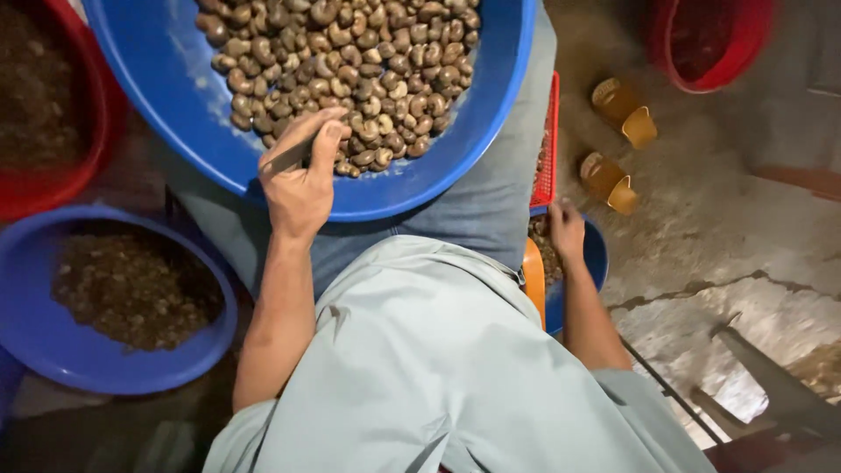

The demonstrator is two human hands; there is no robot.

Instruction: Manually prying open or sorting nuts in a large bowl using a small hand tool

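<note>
**Entry: hands at the nut basin, seated worker**

Head view. Left hand [300, 175], centre-left of frame: fingers curled together, pinching a thin dark tool at the near edge of the cashew nuts [350, 61]. These fill the large blue basin [175, 105] at top centre.

Right hand [566, 229], centre-right, rests in a smaller blue bowl [597, 258]; its grip cannot be told.

Advice: take one nut at a time, tool kept low.

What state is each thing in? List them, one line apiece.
Big blue basin: on the lap, partly filled with brown nuts.
Left hand: closed on a thin tool, at the nuts.
Right hand: reaching into a small blue bowl.
Blue bowl: holds dark scraps.
Two yellow cups: tipped over.
</note>
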